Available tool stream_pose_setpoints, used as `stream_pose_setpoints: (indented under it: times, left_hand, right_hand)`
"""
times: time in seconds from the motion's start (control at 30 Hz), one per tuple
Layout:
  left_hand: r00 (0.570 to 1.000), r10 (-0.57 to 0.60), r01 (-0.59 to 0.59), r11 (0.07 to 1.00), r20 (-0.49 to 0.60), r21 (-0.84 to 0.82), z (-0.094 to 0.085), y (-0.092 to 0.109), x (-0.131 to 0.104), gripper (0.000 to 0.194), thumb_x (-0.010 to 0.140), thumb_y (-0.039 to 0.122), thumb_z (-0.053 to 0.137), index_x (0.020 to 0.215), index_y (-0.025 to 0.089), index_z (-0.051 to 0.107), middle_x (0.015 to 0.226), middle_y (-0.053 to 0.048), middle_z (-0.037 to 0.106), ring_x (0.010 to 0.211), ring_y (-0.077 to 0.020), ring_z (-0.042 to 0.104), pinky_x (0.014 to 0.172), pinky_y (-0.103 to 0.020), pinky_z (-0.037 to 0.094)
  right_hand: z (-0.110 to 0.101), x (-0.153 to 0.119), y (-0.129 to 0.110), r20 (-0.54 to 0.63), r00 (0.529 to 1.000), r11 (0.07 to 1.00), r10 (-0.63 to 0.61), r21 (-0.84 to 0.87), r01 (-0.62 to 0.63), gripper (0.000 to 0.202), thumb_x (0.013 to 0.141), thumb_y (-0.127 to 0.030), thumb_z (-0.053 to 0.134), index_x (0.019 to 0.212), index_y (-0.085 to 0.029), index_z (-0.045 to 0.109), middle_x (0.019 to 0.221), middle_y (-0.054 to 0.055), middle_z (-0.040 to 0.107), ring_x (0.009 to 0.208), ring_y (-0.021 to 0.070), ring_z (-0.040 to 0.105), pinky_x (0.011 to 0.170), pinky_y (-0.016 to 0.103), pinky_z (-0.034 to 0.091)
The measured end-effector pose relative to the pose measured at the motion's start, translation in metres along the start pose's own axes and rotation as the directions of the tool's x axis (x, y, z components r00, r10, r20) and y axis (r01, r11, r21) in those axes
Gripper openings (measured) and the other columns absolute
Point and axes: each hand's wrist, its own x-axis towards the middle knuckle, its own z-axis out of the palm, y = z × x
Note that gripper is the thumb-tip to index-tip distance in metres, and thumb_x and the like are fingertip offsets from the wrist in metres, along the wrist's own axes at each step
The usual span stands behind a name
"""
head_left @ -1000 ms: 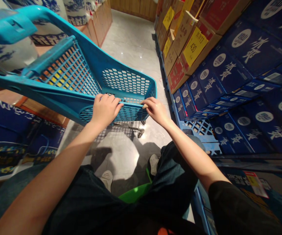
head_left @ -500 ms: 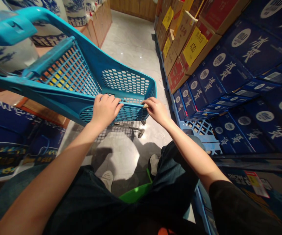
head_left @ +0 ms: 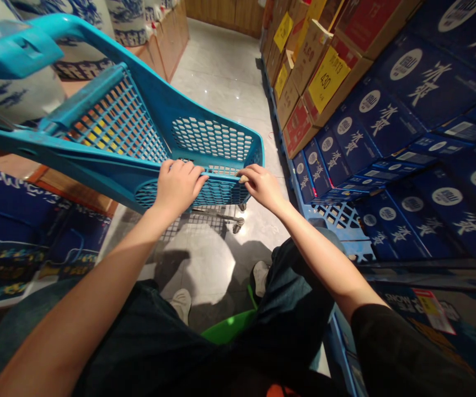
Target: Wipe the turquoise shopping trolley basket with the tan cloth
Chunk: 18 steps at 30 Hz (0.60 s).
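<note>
A blue plastic shopping cart (head_left: 217,138) stands crosswise in front of me, its handle at the upper left. My left hand (head_left: 177,184) is curled over the near rim of the basket, fingers on the inside. Farther right along the same rim, close to the basket's front corner, my right hand (head_left: 261,186) grips with bent fingers. Nothing is visible in the part of the basket that shows. Below it, a caster wheel (head_left: 238,224) rests on the tiled floor.
Dark blue cartons (head_left: 420,77) are stacked on blue pallets (head_left: 341,220) at my right. Brown boxes with yellow price signs (head_left: 329,77) stand beyond them. Blue-and-white jars (head_left: 126,22) line the left side, with dark blue bags (head_left: 18,220) nearer. Something green (head_left: 229,326) lies between my legs.
</note>
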Motion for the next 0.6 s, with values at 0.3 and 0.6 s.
stream_pose_setpoints:
  times: [0.3, 0.6]
  left_hand:
    - [0.999, -0.032, 0.033, 0.999, 0.042, -0.039, -0.002, 0.001, 0.001, 0.033, 0.114, 0.039, 0.051, 0.122, 0.023, 0.078, 0.114, -0.016, 0.078, 0.118, -0.0407, 0.066, 0.111, -0.061, 0.046]
    - [0.999, -0.029, 0.03, 0.999, 0.033, -0.025, 0.001, 0.002, 0.002, 0.035, 0.115, 0.042, 0.048, 0.121, 0.024, 0.077, 0.114, -0.015, 0.079, 0.118, -0.0391, 0.067, 0.112, -0.059, 0.047]
  right_hand:
    - [0.013, -0.006, -0.002, -0.073, 0.982, 0.982, -0.176, 0.052, 0.18, 0.053, 0.105, -0.013, 0.052, 0.154, -0.022, 0.07, 0.15, 0.015, 0.074, 0.137, 0.0307, 0.069, 0.119, 0.051, 0.06]
    - [0.01, -0.005, 0.001, -0.076, 0.991, 0.987, -0.111, 0.106, 0.118, 0.074, 0.094, -0.013, 0.052, 0.168, -0.011, 0.051, 0.143, 0.019, 0.076, 0.131, 0.0351, 0.07, 0.121, 0.057, 0.059]
